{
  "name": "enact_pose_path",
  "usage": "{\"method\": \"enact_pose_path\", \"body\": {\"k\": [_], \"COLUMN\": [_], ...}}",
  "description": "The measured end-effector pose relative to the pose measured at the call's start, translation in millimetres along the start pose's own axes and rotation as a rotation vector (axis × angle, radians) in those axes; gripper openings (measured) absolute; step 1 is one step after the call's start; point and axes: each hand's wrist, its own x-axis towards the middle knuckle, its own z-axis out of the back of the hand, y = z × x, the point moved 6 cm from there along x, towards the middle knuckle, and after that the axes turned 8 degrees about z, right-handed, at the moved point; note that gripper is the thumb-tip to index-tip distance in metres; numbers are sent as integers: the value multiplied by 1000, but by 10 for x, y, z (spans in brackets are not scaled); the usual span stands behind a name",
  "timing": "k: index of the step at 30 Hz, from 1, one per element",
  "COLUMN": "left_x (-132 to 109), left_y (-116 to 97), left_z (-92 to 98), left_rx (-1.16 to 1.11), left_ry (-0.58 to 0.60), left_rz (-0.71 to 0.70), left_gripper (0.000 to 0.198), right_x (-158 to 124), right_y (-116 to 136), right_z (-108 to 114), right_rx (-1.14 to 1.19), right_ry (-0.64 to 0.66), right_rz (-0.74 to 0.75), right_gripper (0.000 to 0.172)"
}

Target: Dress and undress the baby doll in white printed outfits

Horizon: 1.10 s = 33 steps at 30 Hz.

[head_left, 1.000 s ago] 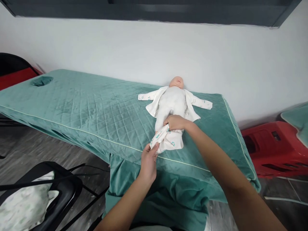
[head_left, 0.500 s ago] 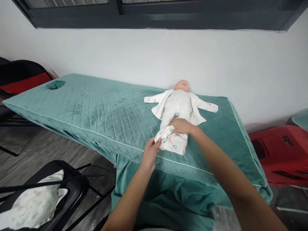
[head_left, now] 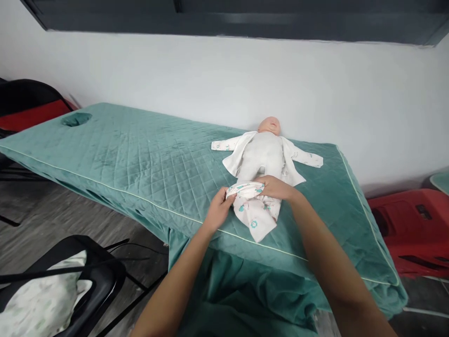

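A baby doll [head_left: 263, 150] lies on its back on the green quilted bed, head toward the wall. Its arms are in the sleeves of a white printed jacket [head_left: 231, 163] that hangs open at the front. White baby pants [head_left: 254, 220] with green prints are bunched around the doll's lower legs. My left hand [head_left: 220, 206] pinches the left edge of the pants' waistband. On the other side, my right hand [head_left: 275, 187] grips the waistband near the doll's other leg, its fingertips partly hidden by cloth. The doll's feet are covered by the pants.
The massage bed [head_left: 150, 154] has a face hole [head_left: 77, 119] at its far left end. A black chair [head_left: 105, 276] at lower left holds a white printed cloth [head_left: 45, 299]. A red plastic object [head_left: 417, 229] stands right of the bed, and a white wall [head_left: 182, 75] runs behind.
My hands have drawn the waistband wider and a little up the doll's legs. The lower part of the pants now hangs in a point toward the bed's front edge. The view has shifted slightly.
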Motion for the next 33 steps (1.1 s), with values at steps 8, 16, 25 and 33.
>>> {"method": "enact_pose_path", "body": {"k": [8, 16, 25, 33], "left_x": [386, 694, 1091, 1023], "left_y": [-135, -336, -364, -343], "left_z": [81, -37, -213, -266], "left_rx": [190, 289, 868, 1079], "left_ry": [38, -65, -103, -109], "left_rz": [-66, -173, -427, -537], "left_gripper": [19, 11, 25, 26], "right_x": [36, 57, 78, 35], "right_y": [63, -14, -110, -42], "right_z": [11, 105, 245, 236], "right_rx": [-80, 44, 61, -97], "right_ry": [31, -59, -255, -400], "right_rz": [-56, -72, -82, -141], "right_gripper": [44, 42, 37, 17]}}
